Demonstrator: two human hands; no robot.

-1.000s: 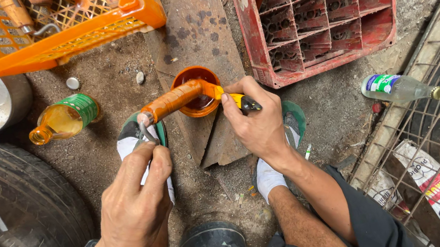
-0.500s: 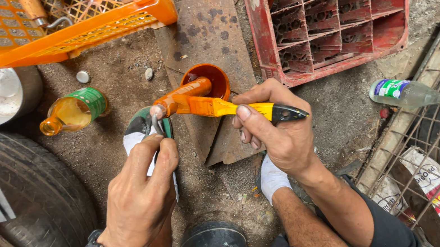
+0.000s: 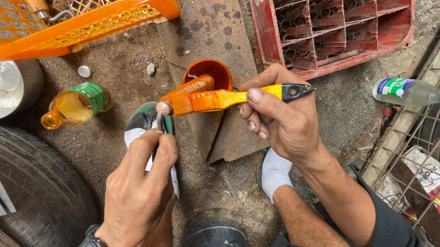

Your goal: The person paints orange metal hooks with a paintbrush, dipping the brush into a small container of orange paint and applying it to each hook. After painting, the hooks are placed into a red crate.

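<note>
Two crates hem in your reach: an orange basket point(image 3: 64, 16) beyond your left hand point(image 3: 139, 196), a red crate point(image 3: 337, 6) beyond your right hand point(image 3: 282, 124), which grips an orange-coated paintbrush point(image 3: 228, 98). Your left hand pinches a small metal piece point(image 3: 162, 114). Just ahead sits a paint cup point(image 3: 208, 74), orange inside.

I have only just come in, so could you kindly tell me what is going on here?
A person is painting a small orange handle over a cup of orange paint. The right hand holds a yellow-handled paintbrush, bristles against the handle. The left hand pinches its metal end.
</note>
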